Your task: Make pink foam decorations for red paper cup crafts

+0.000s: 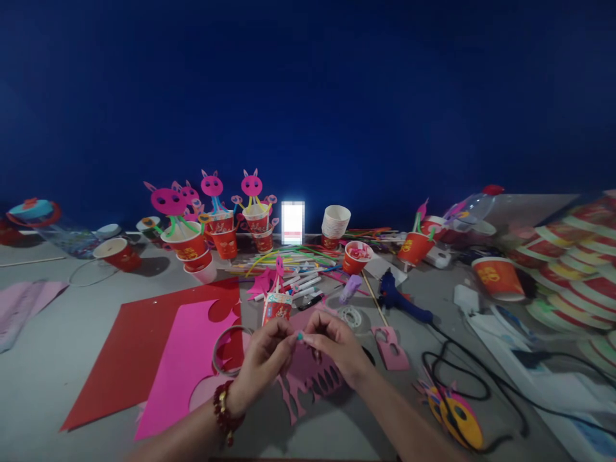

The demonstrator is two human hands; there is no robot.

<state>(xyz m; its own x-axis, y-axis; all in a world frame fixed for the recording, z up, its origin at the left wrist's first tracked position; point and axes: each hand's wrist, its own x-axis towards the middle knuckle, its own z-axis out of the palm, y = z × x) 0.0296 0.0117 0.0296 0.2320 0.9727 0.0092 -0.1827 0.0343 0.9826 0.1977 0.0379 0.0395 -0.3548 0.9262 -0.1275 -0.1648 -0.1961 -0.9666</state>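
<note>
My left hand [269, 356] and my right hand [337, 343] meet in the middle of the table, fingertips pinched together. Between them shows a small teal piece [300, 336], too small to name; both hands grip it. A beaded bracelet [224, 410] circles my left wrist. Just behind the hands stands a red paper cup [278, 307] with a pink cut-out rising from it. Beneath my hands lies a pink foam sheet [315, 375] with shapes cut out of it.
Red sheet [108, 359] and bright pink sheet [168, 372] lie left. Paper cups with pink animal figures [212, 186] stand behind. Markers [305, 285] lie in the centre. A blue glue gun [404, 301], its black cord [471, 340] and stacked cups [572, 269] are right.
</note>
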